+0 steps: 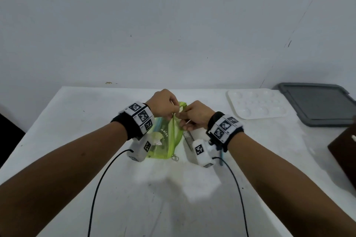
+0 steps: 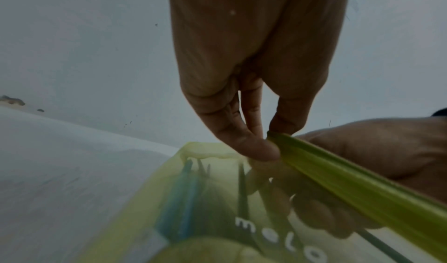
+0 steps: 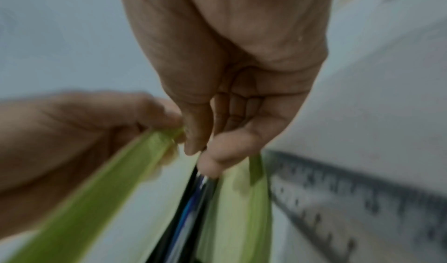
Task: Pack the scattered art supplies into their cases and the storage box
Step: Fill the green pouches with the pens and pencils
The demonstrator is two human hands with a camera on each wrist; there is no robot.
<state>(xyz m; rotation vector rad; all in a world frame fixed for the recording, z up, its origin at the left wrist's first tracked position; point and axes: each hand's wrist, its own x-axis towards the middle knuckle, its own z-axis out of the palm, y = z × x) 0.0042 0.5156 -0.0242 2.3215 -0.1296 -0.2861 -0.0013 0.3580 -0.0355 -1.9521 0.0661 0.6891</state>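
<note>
The left hand [image 1: 163, 105] pinches the green zipper edge of the pencil pouch [image 1: 169, 136] between thumb and fingertips [image 2: 256, 148], the fingers drawn together and pointing down, nothing spread. The right hand [image 1: 194, 115] meets it at the same spot on the pouch's far end; its thumb and forefinger are pressed together on the opposite lip of the opening, the other fingers curled into the palm, and a thin white stick pokes out beside its knuckles in the head view. The pouch is translucent lime green with "melon" printed in white, lies on the white table [image 1: 77, 121] between the two wrists, and its zipper runs toward the person with the metal pull at the near end. Blue and dark pens [image 3: 191, 209] show through its wall. A grey ruler [image 3: 350, 200] lies on the table just right of the pouch. Farther right sit a white paint palette [image 1: 256, 104] and a grey storage box lid [image 1: 317, 104]
</note>
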